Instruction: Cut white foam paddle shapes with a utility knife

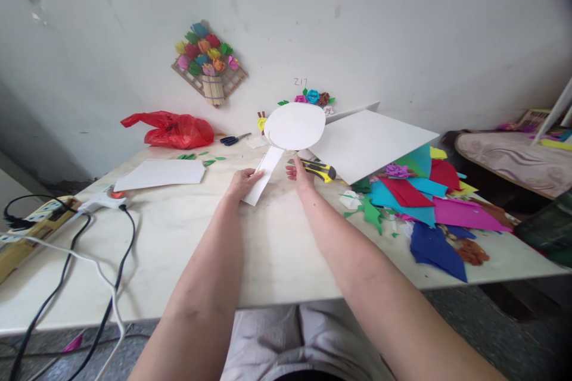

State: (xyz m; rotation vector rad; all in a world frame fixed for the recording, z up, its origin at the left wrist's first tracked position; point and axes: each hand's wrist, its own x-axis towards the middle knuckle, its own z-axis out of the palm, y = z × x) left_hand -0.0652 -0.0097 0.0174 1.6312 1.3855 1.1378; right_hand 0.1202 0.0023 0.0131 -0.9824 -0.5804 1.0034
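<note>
My left hand (245,183) is closed on a white cardboard strip (263,181), thumb on top near its lower end. The strip's far end meets the edge of a white cardboard disc (295,125), raised in front of me; I cannot tell whether the two are joined. My right hand (301,175) is just below the disc, fingers curled. It holds a yellow and black utility knife (324,170), whose handle sticks out to the right and whose front end points left toward the strip.
A large white board (375,143) lies right of the disc. Coloured paper scraps (429,196) spread over the table's right side. At left are a white sheet (161,174), a red plastic bag (179,131), scissors (235,139), and a power strip (40,220) with cables.
</note>
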